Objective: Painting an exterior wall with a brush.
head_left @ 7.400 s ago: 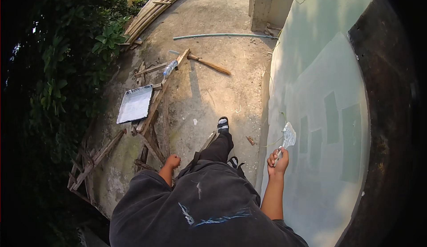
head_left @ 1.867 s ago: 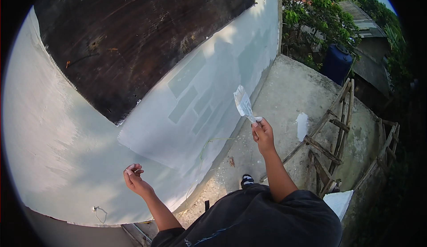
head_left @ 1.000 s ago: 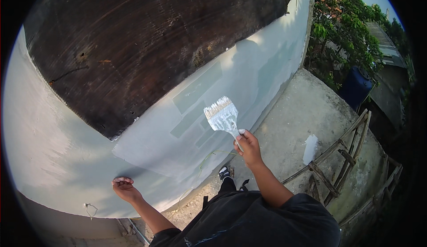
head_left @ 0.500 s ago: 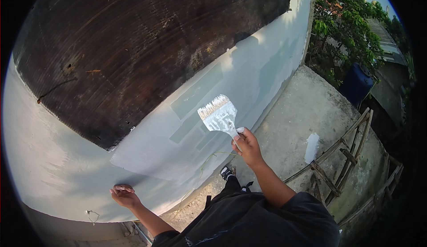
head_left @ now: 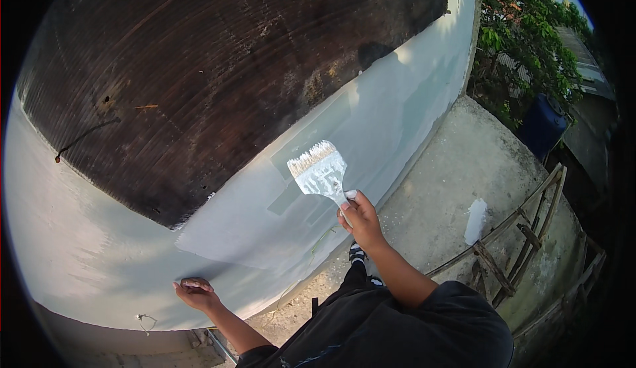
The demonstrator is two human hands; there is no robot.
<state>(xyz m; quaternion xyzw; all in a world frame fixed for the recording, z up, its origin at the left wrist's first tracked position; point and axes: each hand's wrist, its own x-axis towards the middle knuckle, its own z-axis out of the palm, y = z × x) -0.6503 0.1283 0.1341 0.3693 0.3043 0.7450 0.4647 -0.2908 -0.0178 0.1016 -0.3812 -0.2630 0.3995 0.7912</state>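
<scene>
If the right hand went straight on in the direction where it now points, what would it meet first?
Led by the brush it holds, the right hand would probably meet the pale painted wall first, near the lower edge of the dark panel; the gap to the wall is unclear.

So the floor's a rough grey concrete slab [head_left: 430, 176], pretty blotchy, going a warmer tan down by the person's foot in a black-and-white sandal [head_left: 357, 253]. There's an elongated smear of white paint [head_left: 476, 222] on it, and a weathered brown wooden frame [head_left: 529, 236] standing just beside that.
</scene>
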